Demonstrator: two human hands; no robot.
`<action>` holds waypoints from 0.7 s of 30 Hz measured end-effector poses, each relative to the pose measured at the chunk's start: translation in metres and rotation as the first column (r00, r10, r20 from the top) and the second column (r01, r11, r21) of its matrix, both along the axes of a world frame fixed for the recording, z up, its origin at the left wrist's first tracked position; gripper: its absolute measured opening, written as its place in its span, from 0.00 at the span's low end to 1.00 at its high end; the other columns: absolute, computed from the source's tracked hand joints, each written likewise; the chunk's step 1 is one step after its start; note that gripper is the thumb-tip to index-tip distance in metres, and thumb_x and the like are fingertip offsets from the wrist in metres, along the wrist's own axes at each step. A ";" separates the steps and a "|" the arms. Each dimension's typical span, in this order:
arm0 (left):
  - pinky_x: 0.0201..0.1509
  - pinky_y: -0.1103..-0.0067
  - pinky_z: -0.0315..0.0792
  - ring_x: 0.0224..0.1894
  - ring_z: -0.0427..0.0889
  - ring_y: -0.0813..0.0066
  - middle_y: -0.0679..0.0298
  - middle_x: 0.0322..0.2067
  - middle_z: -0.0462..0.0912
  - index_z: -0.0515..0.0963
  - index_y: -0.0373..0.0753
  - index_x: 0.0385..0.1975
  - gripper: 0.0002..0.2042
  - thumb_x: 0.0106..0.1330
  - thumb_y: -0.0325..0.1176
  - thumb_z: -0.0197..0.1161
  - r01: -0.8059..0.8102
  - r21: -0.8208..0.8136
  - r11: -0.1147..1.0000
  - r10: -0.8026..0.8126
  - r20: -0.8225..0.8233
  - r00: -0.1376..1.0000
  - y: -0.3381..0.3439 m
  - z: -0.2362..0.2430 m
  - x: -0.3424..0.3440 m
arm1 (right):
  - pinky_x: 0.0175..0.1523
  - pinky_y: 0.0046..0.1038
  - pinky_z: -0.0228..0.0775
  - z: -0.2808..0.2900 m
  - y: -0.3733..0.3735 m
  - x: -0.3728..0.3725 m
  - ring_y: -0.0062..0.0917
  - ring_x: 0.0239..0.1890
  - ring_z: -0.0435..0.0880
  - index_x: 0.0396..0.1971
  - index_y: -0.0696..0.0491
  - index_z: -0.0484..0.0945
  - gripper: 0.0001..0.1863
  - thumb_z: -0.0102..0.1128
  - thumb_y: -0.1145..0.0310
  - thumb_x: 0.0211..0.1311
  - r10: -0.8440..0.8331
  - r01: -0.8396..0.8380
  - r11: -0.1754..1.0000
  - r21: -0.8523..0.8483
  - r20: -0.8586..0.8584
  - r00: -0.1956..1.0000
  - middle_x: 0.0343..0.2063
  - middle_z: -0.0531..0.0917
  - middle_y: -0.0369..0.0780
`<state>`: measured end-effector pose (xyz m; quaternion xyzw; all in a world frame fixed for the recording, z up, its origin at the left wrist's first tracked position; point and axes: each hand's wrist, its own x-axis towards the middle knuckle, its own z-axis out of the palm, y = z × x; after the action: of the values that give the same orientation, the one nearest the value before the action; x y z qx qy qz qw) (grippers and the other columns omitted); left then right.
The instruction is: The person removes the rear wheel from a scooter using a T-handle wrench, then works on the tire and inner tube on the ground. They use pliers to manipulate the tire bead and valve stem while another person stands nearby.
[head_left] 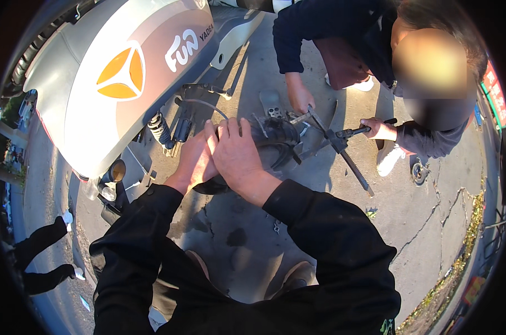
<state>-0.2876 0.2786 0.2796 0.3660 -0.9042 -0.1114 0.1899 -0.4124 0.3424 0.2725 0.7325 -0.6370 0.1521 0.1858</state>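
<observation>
A black tyre (275, 139), partly hidden by my hands, is in front of me beside a scooter. My left hand (196, 159) grips its near left side, its fingers mostly covered by the other hand. Across the top lies my right hand (235, 156), overlapping the left one, with fingers bent over the far side of the tyre. Opposite me a crouching person holds a long black toothed bar tool (350, 162). One of that person's hands (301, 97) is on a metal arm next to the tyre; the other (380, 129) grips the black handle.
The pale scooter body (113, 72) with an orange emblem fills the upper left, its shock absorber (159, 129) close to my left hand. A round metal part (419, 172) and a small metal piece (277, 226) lie on cracked pavement. Someone's dark-clad legs (41, 251) show at left.
</observation>
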 end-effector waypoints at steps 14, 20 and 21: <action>0.40 0.65 0.80 0.41 0.85 0.47 0.49 0.39 0.84 0.75 0.35 0.47 0.21 0.56 0.39 0.68 -0.006 -0.008 1.000 0.006 0.028 1.000 -0.002 0.000 0.000 | 0.66 0.42 0.59 0.003 -0.001 -0.002 0.39 0.58 0.73 0.67 0.58 0.69 0.35 0.62 0.64 0.58 0.026 -0.026 1.000 -0.003 -0.042 0.999 0.49 0.80 0.46; 0.40 0.65 0.80 0.40 0.85 0.48 0.50 0.38 0.84 0.77 0.34 0.45 0.20 0.54 0.36 0.69 0.101 -0.052 0.994 -0.103 -0.042 0.994 0.000 -0.001 -0.003 | 0.65 0.40 0.60 0.007 0.000 -0.017 0.38 0.57 0.75 0.67 0.58 0.68 0.38 0.66 0.64 0.55 0.118 -0.118 0.993 0.025 -0.018 0.993 0.49 0.80 0.46; 0.40 0.64 0.80 0.39 0.85 0.48 0.50 0.38 0.84 0.77 0.34 0.44 0.19 0.54 0.36 0.69 0.113 -0.071 0.991 -0.116 -0.041 0.992 0.000 -0.003 -0.002 | 0.65 0.40 0.60 0.008 -0.001 -0.019 0.37 0.57 0.75 0.67 0.58 0.68 0.38 0.66 0.64 0.54 0.141 -0.141 0.989 0.047 0.005 0.990 0.49 0.80 0.46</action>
<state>-0.2900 0.2788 0.2763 0.3041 -0.9225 -0.0992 0.2161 -0.4310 0.3414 0.2802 0.7798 -0.5872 0.1502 0.1569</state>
